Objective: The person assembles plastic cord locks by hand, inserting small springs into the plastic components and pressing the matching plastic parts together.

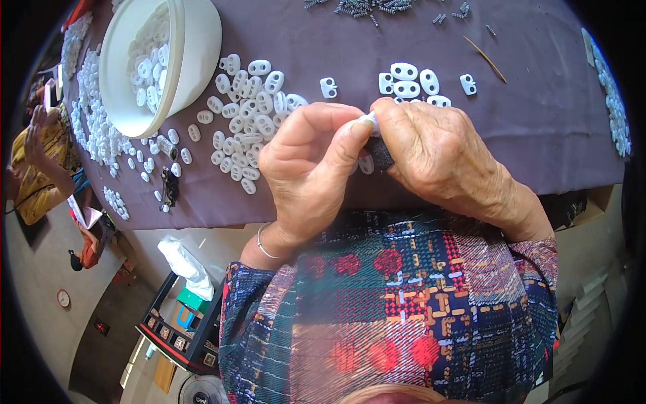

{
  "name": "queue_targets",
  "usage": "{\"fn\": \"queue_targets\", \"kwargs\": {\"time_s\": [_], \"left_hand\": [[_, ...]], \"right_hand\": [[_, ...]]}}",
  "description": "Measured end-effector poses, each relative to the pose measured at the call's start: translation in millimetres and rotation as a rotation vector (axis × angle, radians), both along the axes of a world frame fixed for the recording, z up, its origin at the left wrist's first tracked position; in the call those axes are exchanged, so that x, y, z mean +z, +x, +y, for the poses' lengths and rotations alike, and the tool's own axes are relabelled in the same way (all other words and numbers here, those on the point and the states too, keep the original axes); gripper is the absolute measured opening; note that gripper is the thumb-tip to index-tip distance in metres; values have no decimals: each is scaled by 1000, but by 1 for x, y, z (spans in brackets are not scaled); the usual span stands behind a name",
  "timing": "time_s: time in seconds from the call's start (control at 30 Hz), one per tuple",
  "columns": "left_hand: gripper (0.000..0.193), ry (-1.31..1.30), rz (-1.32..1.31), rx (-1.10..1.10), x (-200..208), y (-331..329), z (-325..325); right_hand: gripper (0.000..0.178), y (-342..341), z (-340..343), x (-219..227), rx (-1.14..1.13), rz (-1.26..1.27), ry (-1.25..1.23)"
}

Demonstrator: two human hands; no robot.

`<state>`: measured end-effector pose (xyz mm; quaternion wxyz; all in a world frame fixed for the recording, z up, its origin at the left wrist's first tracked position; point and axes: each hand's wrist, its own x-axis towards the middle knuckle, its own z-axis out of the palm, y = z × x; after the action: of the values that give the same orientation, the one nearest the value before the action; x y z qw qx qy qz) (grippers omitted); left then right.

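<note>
My left hand and my right hand meet at the near edge of the table, fingertips pinched together on one small white plastic piece. A dark small block shows just below the fingers, between the two hands. A pile of several white oval two-hole plastic pieces lies just left of my left hand. A smaller group of the same white pieces lies right behind my right hand.
A tipped white bowl holding more white pieces stands at the back left, with a long heap of them beside it. Small metal springs lie along the far edge. A thin wooden stick lies at the back right. A person in yellow sits at far left.
</note>
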<state>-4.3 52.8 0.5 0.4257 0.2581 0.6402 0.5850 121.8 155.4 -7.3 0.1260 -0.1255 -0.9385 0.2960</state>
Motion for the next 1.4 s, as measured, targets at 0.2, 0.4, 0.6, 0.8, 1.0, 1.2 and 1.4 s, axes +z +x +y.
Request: {"fn": "queue_targets", "kwargs": {"time_s": [0.2,0.4,0.6,0.8,1.0,1.2,1.4], "left_hand": [[10,41,6,-9,-4,0,0],[9,47,-96,18,-4,0,1],[9,67,-63,13,-6,2,1],[8,98,-66,35,-9,4,-1],[8,70,-108,40,-2,4,-2],[8,91,-62,12,-4,2,-3],[8,95,-136,46,-2,4,-2]], "right_hand": [[45,0,-1,2,-3,-22,2],[45,-2,0,1,-31,11,-40],[46,-1,0,0,-27,-8,-17],[47,-1,-4,2,-27,-20,-1],[49,-2,-7,6,-40,-21,-39],[48,-2,-9,8,-11,-57,14],[46,-2,-6,6,-61,16,-62]]}}
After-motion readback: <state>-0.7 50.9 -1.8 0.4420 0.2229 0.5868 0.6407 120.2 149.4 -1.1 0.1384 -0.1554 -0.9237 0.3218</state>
